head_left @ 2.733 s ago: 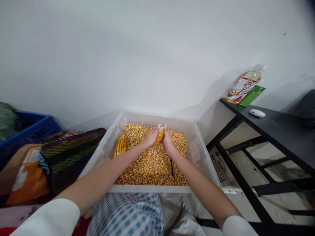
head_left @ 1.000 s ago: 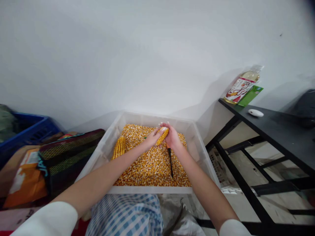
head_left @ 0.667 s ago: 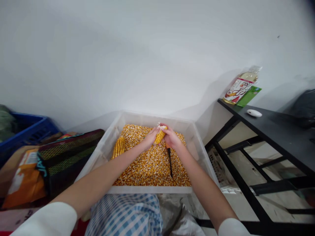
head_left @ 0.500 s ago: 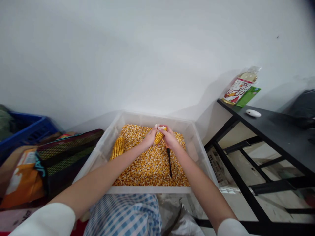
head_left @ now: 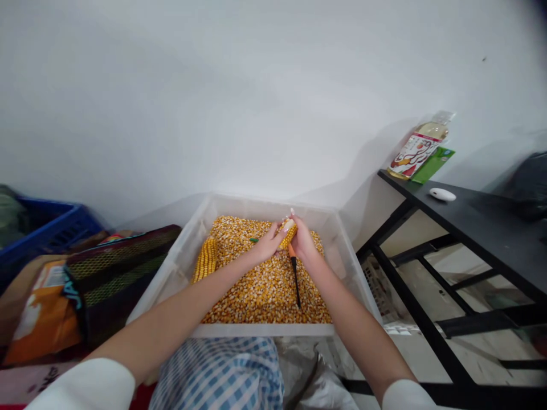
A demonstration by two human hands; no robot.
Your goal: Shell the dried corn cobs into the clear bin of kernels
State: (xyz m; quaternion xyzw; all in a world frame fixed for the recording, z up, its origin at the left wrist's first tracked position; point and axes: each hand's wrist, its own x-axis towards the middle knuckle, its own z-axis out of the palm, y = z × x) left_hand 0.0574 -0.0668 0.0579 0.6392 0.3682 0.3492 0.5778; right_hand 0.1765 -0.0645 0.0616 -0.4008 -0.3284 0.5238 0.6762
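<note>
Both hands grip one yellow corn cob (head_left: 287, 234) above a translucent plastic bin (head_left: 267, 329). My left hand (head_left: 270, 241) closes on its left side, thumb against the bared pale strip. On its right side, my right hand (head_left: 302, 238) wraps round the cob. Loose corn kernels (head_left: 252, 290) cover the bin's floor in a thick layer. A screwdriver-like tool (head_left: 296, 279) with an orange part and dark shaft points down below my right hand; whether that hand holds it I cannot tell. Several whole corn cobs (head_left: 205, 259) lie at the bin's left side.
At right stands a black table (head_left: 478, 219) with a bottle (head_left: 421, 149), a green packet (head_left: 432, 165) and a white oval object (head_left: 443, 195). A blue crate (head_left: 64, 225) and a mesh bag (head_left: 123, 267) sit at left. Blue checked cloth (head_left: 222, 373) lies before the bin.
The cob and both hands have shifted slightly right. My left hand has slid lower along the cob, and a small green item behind it shows more clearly.
</note>
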